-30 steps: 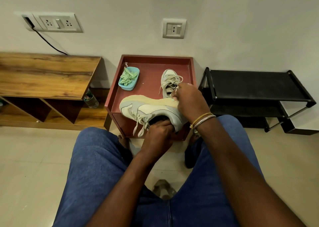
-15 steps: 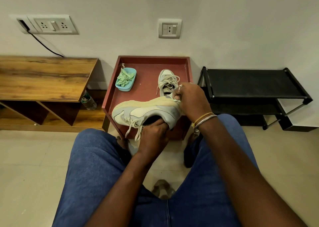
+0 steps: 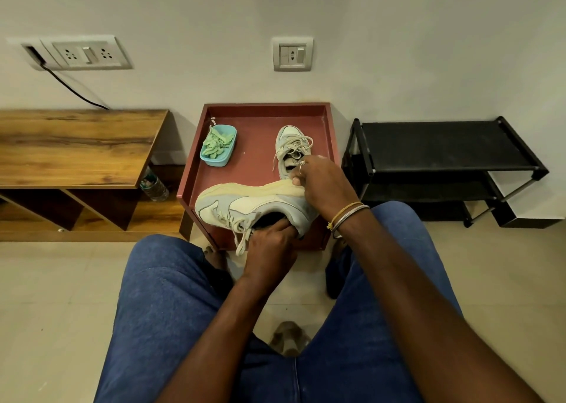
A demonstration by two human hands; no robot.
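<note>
A grey and cream sneaker lies on its side over the front edge of a red-brown tray table, toe pointing left, sole facing away. My right hand grips its heel. My left hand holds the collar, fingers tucked into the shoe's opening beside the loose laces. The second sneaker stands upright on the table at the back right, partly hidden behind my right hand. A small blue tub with green laces sits at the table's back left.
A wooden bench stands on the left with a plastic bottle beside it. A black shoe rack stands on the right. Wall sockets and a cable are behind. My knees in blue jeans fill the foreground.
The sneaker has turned slightly, its toe now lower and further left. Both hands keep their hold; the left fingers sit deeper in the opening.
</note>
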